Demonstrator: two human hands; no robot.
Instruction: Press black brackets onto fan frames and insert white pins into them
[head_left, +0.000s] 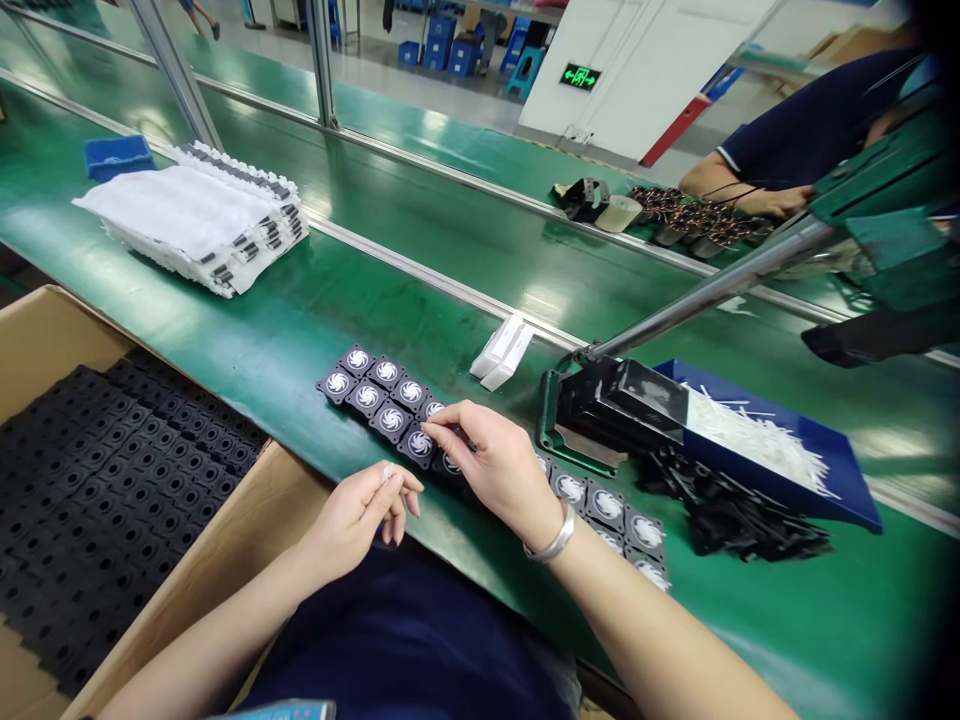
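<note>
Square black fan frames (367, 396) with white swirl-shaped centres lie in two rows on the green bench top, running under my right hand (487, 455). The thumb and forefinger of that hand are pinched together right over one of the frames; whatever sits between the fingertips is hidden or too small to name. Closer to the bench's front edge, my left hand (367, 510) is closed, with a small white piece (387, 473) showing between thumb and forefinger. Further frames (606, 503) continue to the right, partly covered by my right forearm.
A blue scoop tray (847, 490) holds white strips, beside black parts (750, 520). Two white blocks (502, 350) lie behind the frames. A stacked white-sheeted pile (187, 215) stands back left; a cardboard box (300, 495) of black parts is front left. A co-worker's hand (787, 200) is across the bench.
</note>
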